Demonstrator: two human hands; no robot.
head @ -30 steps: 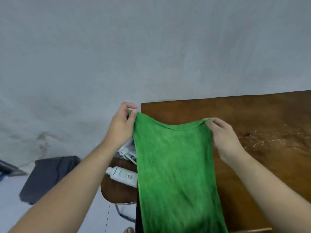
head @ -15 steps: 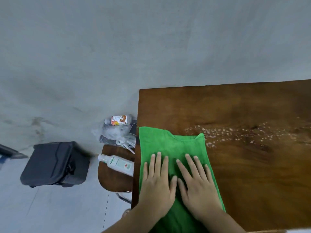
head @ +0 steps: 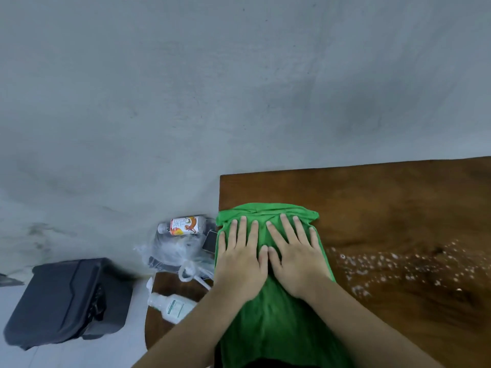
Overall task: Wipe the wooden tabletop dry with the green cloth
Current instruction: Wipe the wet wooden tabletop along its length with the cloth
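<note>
Fingers (head: 288, 228) of both hands splayed flat, palms down, side by side on green cloth (head: 276, 322), gripping nothing.

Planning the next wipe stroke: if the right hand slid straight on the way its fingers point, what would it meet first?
The right hand would cross the green cloth's bunched far edge, then bare wooden tabletop; the water droplets lie off to its right.

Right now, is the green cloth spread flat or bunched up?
Mostly spread: green cloth lies flat under both hands, left hand, right hand; its far edge wrinkles.
</note>
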